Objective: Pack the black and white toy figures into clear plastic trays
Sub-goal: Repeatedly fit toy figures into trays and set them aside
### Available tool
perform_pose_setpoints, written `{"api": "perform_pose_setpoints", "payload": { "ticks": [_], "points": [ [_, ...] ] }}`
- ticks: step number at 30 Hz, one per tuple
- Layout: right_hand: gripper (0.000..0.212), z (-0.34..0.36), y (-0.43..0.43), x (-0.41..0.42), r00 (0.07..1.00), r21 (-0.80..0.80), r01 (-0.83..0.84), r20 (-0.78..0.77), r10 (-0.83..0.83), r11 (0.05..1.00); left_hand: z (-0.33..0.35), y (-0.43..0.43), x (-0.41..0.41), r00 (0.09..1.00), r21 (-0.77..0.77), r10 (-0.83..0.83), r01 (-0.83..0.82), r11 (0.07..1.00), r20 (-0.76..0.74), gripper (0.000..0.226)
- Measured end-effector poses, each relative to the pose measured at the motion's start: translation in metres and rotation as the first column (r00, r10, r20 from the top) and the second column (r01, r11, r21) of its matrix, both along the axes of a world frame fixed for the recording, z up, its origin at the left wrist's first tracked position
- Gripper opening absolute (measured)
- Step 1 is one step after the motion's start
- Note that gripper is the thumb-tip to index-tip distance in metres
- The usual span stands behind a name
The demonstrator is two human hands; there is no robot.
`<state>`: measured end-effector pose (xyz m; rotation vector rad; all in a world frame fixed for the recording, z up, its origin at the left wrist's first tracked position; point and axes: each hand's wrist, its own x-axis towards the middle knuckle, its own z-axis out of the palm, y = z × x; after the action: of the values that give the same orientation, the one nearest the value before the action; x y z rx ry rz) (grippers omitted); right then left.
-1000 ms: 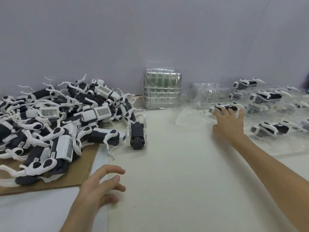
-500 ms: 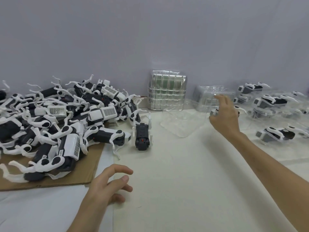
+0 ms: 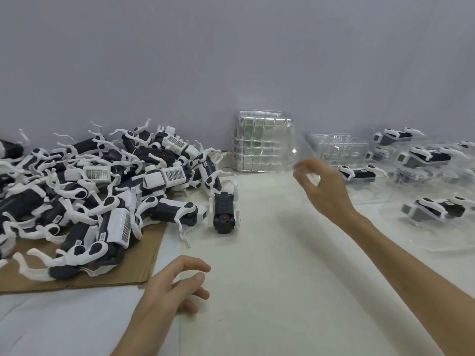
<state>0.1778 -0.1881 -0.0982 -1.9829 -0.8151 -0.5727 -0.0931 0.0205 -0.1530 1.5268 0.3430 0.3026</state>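
Observation:
A big heap of black and white toy figures [image 3: 102, 191] lies on a brown cardboard sheet [image 3: 144, 255] at the left. One black figure [image 3: 224, 210] stands alone just right of the heap. My right hand [image 3: 321, 191] is raised mid-table and pinches the edge of a clear plastic tray [image 3: 280, 147]; the tray is lifted, blurred and hard to outline. My left hand [image 3: 174, 286] hovers low near the cardboard's corner, fingers loosely curled, holding nothing. Several clear trays with a figure in each [image 3: 434, 209] lie at the right.
A tall stack of clear trays [image 3: 254, 150] stands against the grey wall, with a lower stack [image 3: 341, 150] to its right. The table is covered in white sheeting [image 3: 282, 278].
My right hand left the packed figure at the right, moved left and rose, lifting the clear tray off the table. The left hand has barely moved.

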Motion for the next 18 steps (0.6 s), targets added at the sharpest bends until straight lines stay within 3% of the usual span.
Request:
{"api": "perform_pose_setpoints", "payload": {
  "ticks": [2, 4, 8, 12, 15, 18],
  "points": [
    [0.010, 0.016, 0.003, -0.022, 0.994, 0.162, -0.077, -0.065, 0.089, 0.984, 0.000, 0.000, 0.000, 1.000, 0.004, 0.001, -0.001, 1.000, 0.004, 0.017],
    [0.014, 0.028, 0.005, -0.047, 0.980, 0.211, -0.172, -0.062, 0.189, 0.962, 0.001, 0.001, -0.001, 1.000, -0.011, -0.019, 0.019, 1.000, -0.001, 0.006],
    [0.009, 0.023, 0.016, -0.103, 0.955, 0.109, -0.296, 0.054, 0.292, 0.949, 0.006, -0.002, -0.004, 0.997, 0.000, -0.066, 0.066, 0.998, 0.037, 0.019],
    [0.022, -0.008, 0.036, -0.150, 0.894, 0.058, -0.447, 0.066, 0.444, 0.893, 0.011, -0.008, -0.007, 0.986, 0.135, -0.082, 0.062, 0.989, 0.147, 0.037],
    [0.031, -0.029, 0.043, -0.166, 0.869, -0.036, -0.476, 0.130, 0.476, 0.879, 0.013, -0.008, -0.008, 0.971, 0.123, -0.064, 0.036, 0.992, 0.230, 0.033],
    [0.030, -0.033, 0.042, -0.170, 0.872, 0.040, -0.478, 0.140, 0.469, 0.877, 0.014, -0.008, -0.009, 0.961, 0.092, -0.031, 0.006, 0.996, 0.275, 0.026]
  ]
}}
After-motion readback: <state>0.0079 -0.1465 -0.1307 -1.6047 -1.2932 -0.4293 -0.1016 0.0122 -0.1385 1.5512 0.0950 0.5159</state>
